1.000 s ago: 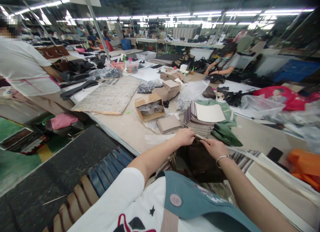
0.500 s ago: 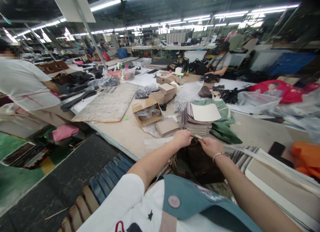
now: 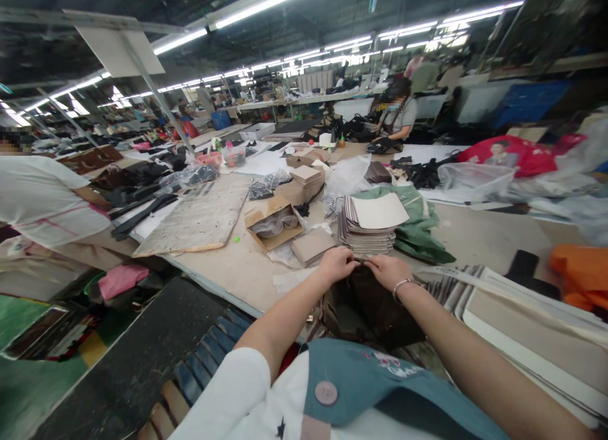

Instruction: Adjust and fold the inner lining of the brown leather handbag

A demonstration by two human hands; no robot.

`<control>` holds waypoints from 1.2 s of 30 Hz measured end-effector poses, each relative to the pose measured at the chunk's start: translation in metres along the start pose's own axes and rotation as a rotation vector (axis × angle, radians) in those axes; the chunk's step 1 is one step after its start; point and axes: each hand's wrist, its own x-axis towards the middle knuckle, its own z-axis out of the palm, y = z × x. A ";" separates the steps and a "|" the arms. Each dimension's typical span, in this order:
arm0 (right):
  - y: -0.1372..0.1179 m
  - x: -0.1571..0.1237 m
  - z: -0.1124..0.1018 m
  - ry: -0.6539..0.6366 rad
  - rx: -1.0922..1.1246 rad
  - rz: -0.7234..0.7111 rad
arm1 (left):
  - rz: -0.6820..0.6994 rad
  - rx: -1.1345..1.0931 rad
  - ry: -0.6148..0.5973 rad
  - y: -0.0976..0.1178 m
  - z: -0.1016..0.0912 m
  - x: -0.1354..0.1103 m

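A dark brown bag (image 3: 380, 307) stands in front of my body at the table's near edge. My left hand (image 3: 338, 264) pinches its top edge with thumb and fingers. Close beside it, my right hand (image 3: 387, 270), with a bracelet at the wrist, grips the same edge. The bag's lower part is partly hidden by my arms and apron (image 3: 361, 377). Just beyond my hands sits a stack of pale panels with dark edges (image 3: 370, 225). A smaller pile of beige boards (image 3: 313, 245) lies to the left of that stack.
An open cardboard box (image 3: 273, 228) holds clear plastic. Green plastic sheeting (image 3: 422, 237) lies behind the panels. Large pale panels (image 3: 532, 339) are piled at the right, near an orange cloth (image 3: 579, 275). One person (image 3: 52, 199) stands left; another (image 3: 399, 114) works across the table.
My hands have come closer together along the bag's top edge and shifted slightly left in view. The camera view has tilted and turned a little.
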 end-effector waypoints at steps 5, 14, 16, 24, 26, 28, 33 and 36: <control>-0.002 -0.002 0.001 0.020 0.001 -0.018 | 0.111 -0.225 0.123 -0.017 -0.007 -0.007; 0.005 0.000 0.006 0.021 0.005 -0.021 | 0.128 -0.173 0.094 -0.015 0.000 -0.004; 0.006 0.001 0.007 0.021 0.007 -0.015 | 0.075 -0.123 0.061 -0.013 0.000 -0.003; 0.007 0.001 0.007 0.028 0.020 -0.014 | -0.048 0.101 -0.012 0.001 -0.004 0.000; 0.008 0.001 0.006 0.029 0.021 -0.022 | -0.054 0.127 -0.010 0.003 -0.004 0.000; 0.008 0.001 0.006 0.028 0.021 -0.028 | -0.050 0.148 -0.011 0.004 -0.003 0.000; 0.010 0.002 0.007 0.023 0.022 -0.018 | -0.063 0.182 -0.036 0.005 0.000 0.001; 0.011 0.001 0.007 0.007 0.036 -0.013 | -0.081 0.192 -0.046 0.005 0.000 0.001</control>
